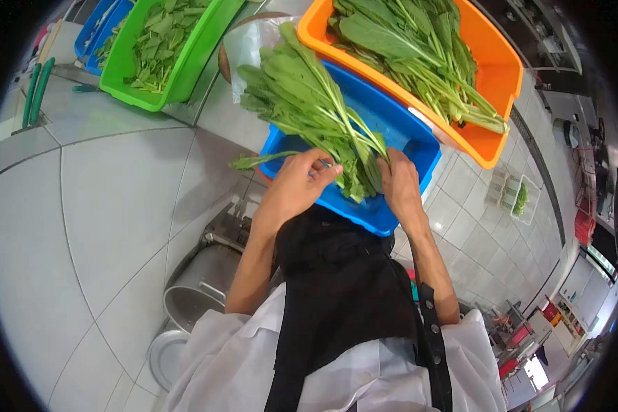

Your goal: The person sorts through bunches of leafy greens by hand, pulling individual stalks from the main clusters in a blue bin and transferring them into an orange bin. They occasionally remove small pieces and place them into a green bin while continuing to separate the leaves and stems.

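Note:
A bunch of long leafy greens [288,89] lies across the blue basin [429,154] in front of my body. My left hand [301,180] is closed at the basin's near left side, its fingers curled. A single leafy green stalk [254,161] sticks out from it to the left, over the rim. Between its thumb and fingers shows a small bluish-green bit that I cannot make out. My right hand [399,180] is closed around the stem end of the bunch, inside the basin. Its fingertips are partly hidden by stems.
An orange basin [491,147] full of long greens overlaps the blue one's far right side. On the tiled counter [127,165] stand a green basin [165,96] of picked leaves and another blue container [93,31]. A metal pot [192,295] stands below, left.

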Action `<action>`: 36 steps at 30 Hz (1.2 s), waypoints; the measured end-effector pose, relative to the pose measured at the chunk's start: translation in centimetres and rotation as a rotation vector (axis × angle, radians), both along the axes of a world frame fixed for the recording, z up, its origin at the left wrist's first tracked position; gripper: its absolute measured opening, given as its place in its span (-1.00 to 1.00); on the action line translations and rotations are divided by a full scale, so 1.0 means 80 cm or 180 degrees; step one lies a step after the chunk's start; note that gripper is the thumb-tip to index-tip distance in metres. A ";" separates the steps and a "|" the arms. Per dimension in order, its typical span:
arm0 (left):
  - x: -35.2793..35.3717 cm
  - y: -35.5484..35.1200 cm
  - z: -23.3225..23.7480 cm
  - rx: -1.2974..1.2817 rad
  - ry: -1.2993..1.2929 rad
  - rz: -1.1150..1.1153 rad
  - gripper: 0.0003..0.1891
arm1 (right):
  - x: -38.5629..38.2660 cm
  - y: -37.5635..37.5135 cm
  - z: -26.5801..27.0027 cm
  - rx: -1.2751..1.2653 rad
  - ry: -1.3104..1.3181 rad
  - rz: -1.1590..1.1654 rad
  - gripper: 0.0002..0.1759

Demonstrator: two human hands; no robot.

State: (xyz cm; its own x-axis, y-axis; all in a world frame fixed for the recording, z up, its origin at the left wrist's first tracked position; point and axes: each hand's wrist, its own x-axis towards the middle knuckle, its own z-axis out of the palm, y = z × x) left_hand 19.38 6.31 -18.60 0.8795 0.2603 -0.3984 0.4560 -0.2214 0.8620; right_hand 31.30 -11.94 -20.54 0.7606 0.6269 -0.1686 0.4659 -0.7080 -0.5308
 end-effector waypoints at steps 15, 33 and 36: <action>0.063 -0.050 -0.002 -0.2743 -0.0419 0.1626 -0.65 | 0.007 -0.050 0.158 0.1285 0.2688 -0.1067 -0.69; 0.068 -0.056 0.060 -0.2372 -0.0589 -0.0148 -0.69 | 0.007 -0.068 0.143 0.2440 0.2727 -0.1619 -0.65; 0.092 -0.063 0.048 -0.2466 -0.0974 0.0293 -0.71 | 0.002 -0.049 0.133 0.2692 0.3317 -0.1651 -0.62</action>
State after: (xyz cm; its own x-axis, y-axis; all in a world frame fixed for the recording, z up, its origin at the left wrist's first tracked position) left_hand 26.76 1.29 -14.77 0.9665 0.0873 -0.2412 0.1643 0.5112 0.8436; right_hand 31.48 -15.88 -9.93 0.6940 0.5140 -0.5040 -0.5970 0.0198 -0.8020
